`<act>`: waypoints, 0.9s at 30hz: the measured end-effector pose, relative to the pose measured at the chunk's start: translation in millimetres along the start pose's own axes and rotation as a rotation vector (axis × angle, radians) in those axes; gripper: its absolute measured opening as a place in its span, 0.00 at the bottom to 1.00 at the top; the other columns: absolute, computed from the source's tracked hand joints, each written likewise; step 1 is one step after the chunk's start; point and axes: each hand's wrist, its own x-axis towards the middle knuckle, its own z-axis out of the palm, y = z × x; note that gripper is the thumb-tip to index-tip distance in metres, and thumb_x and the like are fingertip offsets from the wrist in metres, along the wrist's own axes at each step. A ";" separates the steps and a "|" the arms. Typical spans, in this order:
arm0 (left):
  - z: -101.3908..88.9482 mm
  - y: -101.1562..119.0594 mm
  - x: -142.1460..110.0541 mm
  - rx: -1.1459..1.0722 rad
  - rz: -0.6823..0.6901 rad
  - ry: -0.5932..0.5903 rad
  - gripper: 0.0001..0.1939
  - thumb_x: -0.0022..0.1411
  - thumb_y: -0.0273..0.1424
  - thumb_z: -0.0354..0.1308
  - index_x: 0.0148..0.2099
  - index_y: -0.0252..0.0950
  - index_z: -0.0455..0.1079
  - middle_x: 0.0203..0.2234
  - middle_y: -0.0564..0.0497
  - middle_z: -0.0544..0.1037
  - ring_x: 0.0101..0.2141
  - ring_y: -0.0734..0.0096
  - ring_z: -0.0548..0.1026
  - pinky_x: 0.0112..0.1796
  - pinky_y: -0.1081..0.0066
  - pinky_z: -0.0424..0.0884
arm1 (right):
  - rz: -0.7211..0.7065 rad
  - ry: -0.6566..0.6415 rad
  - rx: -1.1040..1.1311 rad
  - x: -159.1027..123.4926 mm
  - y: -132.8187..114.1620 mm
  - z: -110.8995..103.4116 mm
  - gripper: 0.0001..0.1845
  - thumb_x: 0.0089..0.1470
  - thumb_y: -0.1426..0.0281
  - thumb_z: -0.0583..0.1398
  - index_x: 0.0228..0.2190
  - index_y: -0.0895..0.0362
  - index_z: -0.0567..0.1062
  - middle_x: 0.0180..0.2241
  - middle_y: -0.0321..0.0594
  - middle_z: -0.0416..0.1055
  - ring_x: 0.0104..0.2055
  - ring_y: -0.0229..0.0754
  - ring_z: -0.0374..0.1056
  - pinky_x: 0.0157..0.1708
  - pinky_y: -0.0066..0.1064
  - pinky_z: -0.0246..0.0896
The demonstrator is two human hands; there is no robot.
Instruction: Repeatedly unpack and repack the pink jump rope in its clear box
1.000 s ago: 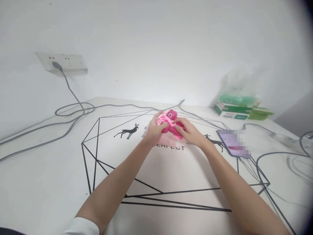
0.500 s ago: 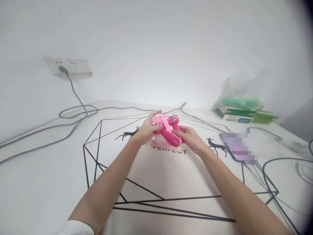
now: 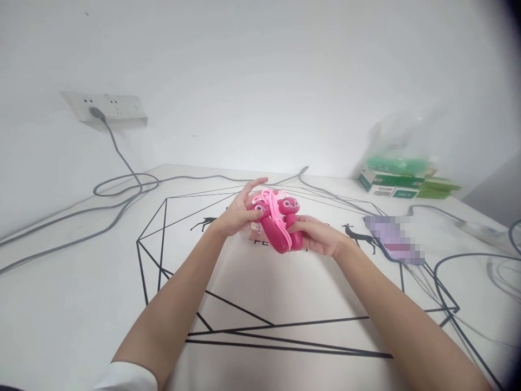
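A pink jump rope (image 3: pixel 275 231) is held up between my two hands above the table. Its two handles are dark pink with animal faces on their ends, and the light pink cord is bundled around them. My left hand (image 3: pixel 240 212) grips the left handle near its face end, thumb on top and index finger stretched away. On the other side my right hand (image 3: pixel 315 233) pinches the right handle along its body. Partly hidden below the left handle is a clear package with a printed picture (image 3: pixel 254 231), close to my left hand.
The white table (image 3: pixel 260 293) bears black lines, deer figures and lettering. A phone (image 3: pixel 393 239), blurred in part, lies at right. Green-and-white boxes (image 3: pixel 391 182) with a plastic bag stand at back right. Grey cables (image 3: pixel 122 198) run along the left and back, up to a wall socket (image 3: pixel 114 108).
The jump rope has turned in my hands, so both faces now show more upright and toward me. My left hand has shifted slightly left. The whole view has moved a little.
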 end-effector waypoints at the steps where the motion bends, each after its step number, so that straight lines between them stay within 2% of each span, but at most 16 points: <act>1: -0.2 0.1 0.3 0.007 0.010 -0.010 0.48 0.48 0.31 0.73 0.67 0.46 0.54 0.54 0.39 0.73 0.41 0.62 0.78 0.38 0.69 0.74 | 0.006 -0.022 0.011 -0.5 0.4 0.0 0.14 0.52 0.70 0.65 0.42 0.58 0.78 0.41 0.46 0.78 0.42 0.44 0.75 0.40 0.34 0.74; 3: -0.8 0.0 0.8 0.015 0.027 -0.030 0.48 0.47 0.32 0.74 0.67 0.45 0.55 0.54 0.38 0.72 0.42 0.59 0.78 0.39 0.67 0.74 | 0.007 -0.046 0.027 -1.2 1.4 0.1 0.18 0.52 0.68 0.67 0.45 0.57 0.77 0.46 0.47 0.78 0.46 0.47 0.75 0.43 0.37 0.75; 5: -1.6 -0.5 1.4 0.012 0.048 -0.039 0.46 0.48 0.32 0.74 0.65 0.45 0.56 0.55 0.38 0.72 0.43 0.58 0.78 0.40 0.66 0.75 | -0.005 -0.054 0.026 -0.9 2.7 0.6 0.20 0.51 0.68 0.68 0.46 0.56 0.77 0.47 0.47 0.77 0.47 0.46 0.75 0.45 0.35 0.75; 10: -0.4 -4.0 2.5 -0.008 0.098 -0.011 0.40 0.50 0.32 0.73 0.62 0.44 0.59 0.55 0.40 0.72 0.42 0.60 0.78 0.39 0.67 0.75 | -0.030 -0.041 0.023 1.2 4.3 7.7 0.22 0.46 0.74 0.70 0.46 0.56 0.77 0.46 0.46 0.79 0.46 0.46 0.77 0.46 0.33 0.75; 12: 3.7 -6.8 3.2 -0.027 0.092 0.027 0.39 0.51 0.32 0.72 0.62 0.44 0.59 0.53 0.41 0.73 0.41 0.62 0.78 0.38 0.68 0.75 | -0.035 -0.028 0.030 0.7 3.2 12.0 0.23 0.46 0.74 0.70 0.47 0.56 0.77 0.46 0.47 0.79 0.48 0.48 0.76 0.48 0.35 0.74; 16: 14.3 -15.8 6.8 -0.094 0.074 0.163 0.39 0.53 0.30 0.70 0.63 0.45 0.59 0.51 0.46 0.74 0.35 0.73 0.77 0.36 0.73 0.73 | -0.044 0.008 0.051 0.3 2.2 14.9 0.26 0.46 0.73 0.70 0.49 0.56 0.76 0.50 0.49 0.76 0.54 0.51 0.73 0.52 0.38 0.71; 20: 16.0 -21.0 10.8 -0.132 -0.023 0.220 0.40 0.55 0.30 0.69 0.67 0.44 0.56 0.41 0.50 0.78 0.34 0.75 0.77 0.38 0.72 0.73 | -0.039 0.070 0.025 3.2 5.5 8.8 0.24 0.45 0.72 0.71 0.46 0.57 0.77 0.51 0.50 0.76 0.52 0.51 0.74 0.47 0.35 0.74; 24: 8.1 -13.9 9.0 -0.102 -0.157 0.158 0.45 0.56 0.29 0.69 0.70 0.43 0.52 0.35 0.52 0.78 0.35 0.73 0.77 0.42 0.68 0.73 | -0.046 0.094 -0.014 2.0 5.9 7.6 0.23 0.43 0.71 0.72 0.43 0.56 0.78 0.45 0.48 0.79 0.49 0.51 0.75 0.43 0.35 0.76; 27: 3.5 -8.2 6.2 -0.083 -0.223 0.098 0.48 0.55 0.26 0.69 0.71 0.45 0.48 0.35 0.52 0.79 0.36 0.72 0.77 0.44 0.67 0.73 | -0.060 0.053 -0.022 -1.2 3.1 11.1 0.24 0.42 0.72 0.72 0.44 0.55 0.78 0.44 0.46 0.79 0.50 0.52 0.75 0.45 0.37 0.75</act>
